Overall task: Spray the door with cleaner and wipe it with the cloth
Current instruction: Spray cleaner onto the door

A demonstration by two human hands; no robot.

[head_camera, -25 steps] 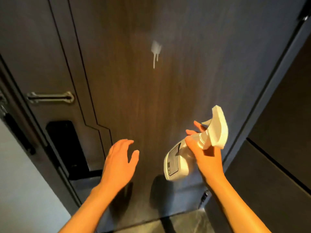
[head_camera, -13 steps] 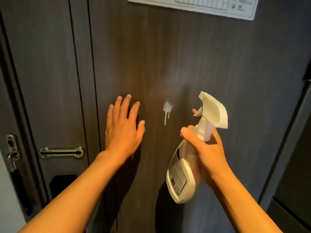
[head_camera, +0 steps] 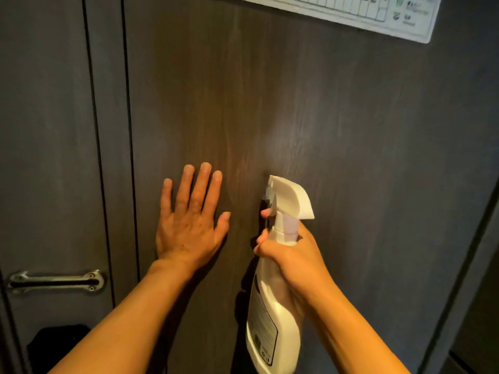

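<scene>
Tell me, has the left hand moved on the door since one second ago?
Yes. The left hand has risen: it was below the metal door handle and off the door; now it lies flat, above and right of it.

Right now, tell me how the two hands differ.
The left hand is open, fingers spread, palm toward the door; the right hand is closed around the spray bottle neck. The left holds nothing; the right has a finger at the trigger. Both are bare and raised before the door.

Dark wood-grain door: white chart stuck at top, metal handle low left, left hand flat on it.
</scene>
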